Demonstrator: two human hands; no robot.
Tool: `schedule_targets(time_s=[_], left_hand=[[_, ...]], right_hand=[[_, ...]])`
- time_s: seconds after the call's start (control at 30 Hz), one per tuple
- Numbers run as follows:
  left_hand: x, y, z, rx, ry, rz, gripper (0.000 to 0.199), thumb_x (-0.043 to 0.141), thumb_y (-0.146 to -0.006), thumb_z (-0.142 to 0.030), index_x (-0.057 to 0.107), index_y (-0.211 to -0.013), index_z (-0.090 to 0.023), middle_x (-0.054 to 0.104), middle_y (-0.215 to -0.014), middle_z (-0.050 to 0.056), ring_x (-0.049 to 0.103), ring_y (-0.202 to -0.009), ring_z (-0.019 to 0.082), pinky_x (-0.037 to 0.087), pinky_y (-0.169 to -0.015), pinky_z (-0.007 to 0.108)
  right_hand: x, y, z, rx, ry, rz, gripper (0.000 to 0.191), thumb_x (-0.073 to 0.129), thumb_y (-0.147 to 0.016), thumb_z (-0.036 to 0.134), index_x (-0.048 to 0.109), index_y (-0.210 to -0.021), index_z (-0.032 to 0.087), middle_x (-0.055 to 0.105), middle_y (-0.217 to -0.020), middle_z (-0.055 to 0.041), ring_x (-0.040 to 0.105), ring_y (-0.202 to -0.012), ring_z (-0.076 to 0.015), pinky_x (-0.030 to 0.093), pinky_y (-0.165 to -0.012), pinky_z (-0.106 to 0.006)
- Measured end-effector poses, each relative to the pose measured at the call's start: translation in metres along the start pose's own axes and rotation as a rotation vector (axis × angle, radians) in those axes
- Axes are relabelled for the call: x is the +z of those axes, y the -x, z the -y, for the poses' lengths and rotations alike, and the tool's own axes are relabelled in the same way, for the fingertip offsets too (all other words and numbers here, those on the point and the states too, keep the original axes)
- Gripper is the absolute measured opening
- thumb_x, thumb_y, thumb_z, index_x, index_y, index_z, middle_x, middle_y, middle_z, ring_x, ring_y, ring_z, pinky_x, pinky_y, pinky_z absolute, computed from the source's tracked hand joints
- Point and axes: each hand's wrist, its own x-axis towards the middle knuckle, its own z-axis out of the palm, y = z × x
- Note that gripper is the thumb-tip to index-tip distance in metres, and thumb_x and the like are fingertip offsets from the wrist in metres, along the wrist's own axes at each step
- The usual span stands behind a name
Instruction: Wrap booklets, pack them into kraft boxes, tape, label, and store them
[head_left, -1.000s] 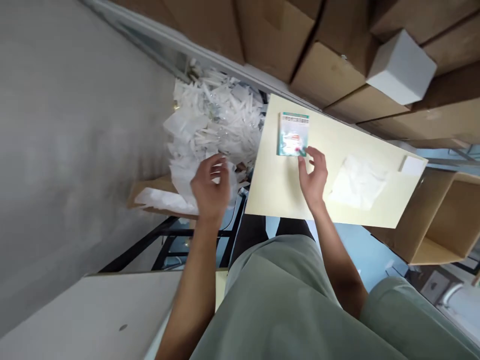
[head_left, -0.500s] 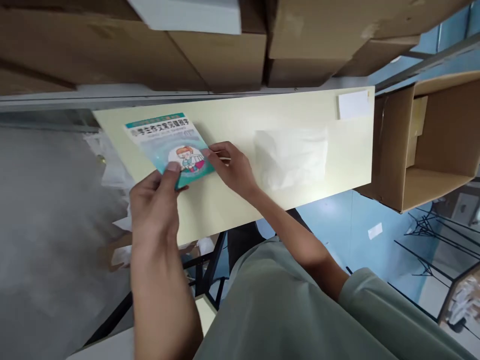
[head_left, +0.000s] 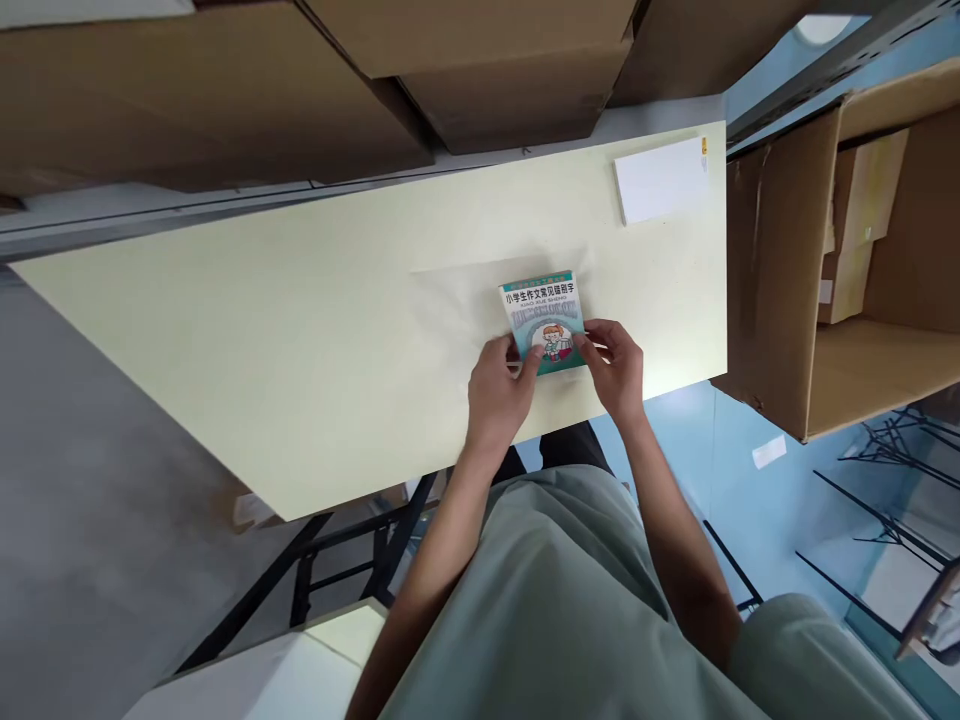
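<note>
A small teal-and-white book with Chinese characters and a cartoon child on its cover is held between both hands. My left hand grips its lower left edge, thumb on the cover and fingers partly hidden behind. At the lower right edge, my right hand pinches it the same way. Beneath and left of the book, a thin translucent plastic bag lies on the cream tabletop. Whether the book touches the bag I cannot tell.
A white stack of cards or paper sits at the table's far right corner. Beyond the right edge stands an open cardboard box with smaller cartons inside. Large cardboard boxes line the back on a shelf.
Both hands have carried the book from the table's left part to the right, over the bag. My view has shifted too, showing more of the tabletop's left side.
</note>
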Motion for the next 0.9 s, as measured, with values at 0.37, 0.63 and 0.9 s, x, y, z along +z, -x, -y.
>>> schedule_targets(time_s=[0.37,0.63,0.9], left_hand=[[-0.032,0.004,-0.005,0.053,-0.292,-0.239,0.023,0.061,-0.101,-0.027,0.081,-0.110,-0.023,0.082,-0.118,0.006,0.078,-0.093,0.022,0.066,-0.092,0.039],[-0.066,-0.008,0.014,-0.118,-0.249,-0.414,0.015,0.070,-0.092,-0.029,0.084,-0.096,-0.024,0.083,-0.105,0.003,0.078,-0.086,0.022,0.066,-0.089,0.041],[-0.057,-0.014,0.026,-0.157,-0.215,-0.499,0.042,0.075,-0.090,-0.024,0.069,-0.132,-0.020,0.079,-0.110,0.006,0.074,-0.085,0.018,0.063,-0.088,0.036]], right_hand=[[0.003,0.000,-0.005,-0.148,0.274,-0.075,0.019,0.057,-0.107,0.034,0.072,-0.113,0.024,0.077,-0.123,-0.0112,0.077,-0.101,-0.0221,0.071,-0.085,-0.041],[-0.011,-0.007,-0.006,-0.174,0.395,-0.104,0.023,0.058,-0.107,0.035,0.073,-0.121,0.024,0.071,-0.128,-0.0128,0.076,-0.105,-0.0231,0.072,-0.085,-0.043],[-0.010,-0.005,-0.010,-0.180,0.415,-0.106,0.029,0.060,-0.107,0.036,0.069,-0.132,0.025,0.071,-0.129,-0.0134,0.076,-0.107,-0.0241,0.072,-0.084,-0.044]])
